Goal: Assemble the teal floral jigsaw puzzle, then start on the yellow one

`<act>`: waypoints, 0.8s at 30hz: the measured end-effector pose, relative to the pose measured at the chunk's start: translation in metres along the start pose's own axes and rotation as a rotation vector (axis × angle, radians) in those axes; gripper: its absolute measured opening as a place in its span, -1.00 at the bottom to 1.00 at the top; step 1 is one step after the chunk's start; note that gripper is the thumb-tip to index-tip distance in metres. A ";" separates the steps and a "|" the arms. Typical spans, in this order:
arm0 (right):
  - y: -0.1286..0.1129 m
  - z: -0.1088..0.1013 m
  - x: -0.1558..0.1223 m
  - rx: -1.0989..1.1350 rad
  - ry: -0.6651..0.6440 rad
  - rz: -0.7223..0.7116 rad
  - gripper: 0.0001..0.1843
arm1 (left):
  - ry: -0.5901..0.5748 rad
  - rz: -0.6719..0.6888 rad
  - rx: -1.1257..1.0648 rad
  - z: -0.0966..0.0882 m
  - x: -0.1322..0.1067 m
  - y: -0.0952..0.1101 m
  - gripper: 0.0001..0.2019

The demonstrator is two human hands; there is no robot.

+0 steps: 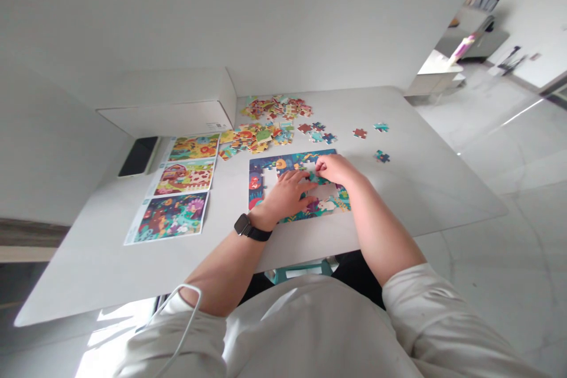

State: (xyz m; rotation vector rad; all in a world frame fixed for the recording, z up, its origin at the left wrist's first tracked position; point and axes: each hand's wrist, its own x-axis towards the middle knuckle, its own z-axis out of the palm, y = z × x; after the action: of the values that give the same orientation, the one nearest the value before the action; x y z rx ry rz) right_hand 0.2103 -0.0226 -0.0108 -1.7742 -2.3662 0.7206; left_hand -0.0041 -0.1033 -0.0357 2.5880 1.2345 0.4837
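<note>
Shirt (310,331) | left hand (287,194) spread on puzzle (256,166) | right hand (335,168) at teal pieces (314,178), grip unclear

Bright, diffuse light overall; hard sun patches (120,338) burn out at lower left. Glossy floor tiles (509,147) at right carry pale reflections. Wide-angle stretch toward the edges, upper-right background smeared, puzzle board (254,166) detail soft.

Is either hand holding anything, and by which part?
The right hand bunches its fingertips at teal puzzle pieces; whether it grips one, and where, cannot be told. The left hand lies spread over the puzzle, gripping nothing visible.
</note>
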 end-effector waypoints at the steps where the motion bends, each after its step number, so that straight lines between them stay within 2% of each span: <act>1: 0.000 0.000 0.000 -0.003 -0.002 0.002 -0.84 | -0.004 -0.001 -0.002 0.000 0.000 0.001 -0.61; 13: -0.008 -0.003 -0.003 -0.023 -0.011 0.007 -0.86 | -0.010 -0.007 -0.017 0.000 0.001 0.001 -0.64; 19: -0.006 -0.004 -0.004 -0.002 -0.074 -0.004 -0.76 | -0.004 -0.002 -0.020 0.001 0.002 -0.002 -0.65; 24: -0.006 -0.005 -0.004 -0.020 -0.059 -0.022 -0.74 | 0.005 0.013 0.000 0.003 0.002 -0.007 -0.66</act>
State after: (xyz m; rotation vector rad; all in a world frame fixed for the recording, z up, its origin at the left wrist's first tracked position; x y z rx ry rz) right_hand 0.2078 -0.0259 -0.0031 -1.7551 -2.4357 0.7591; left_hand -0.0070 -0.0977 -0.0410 2.5980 1.2197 0.4926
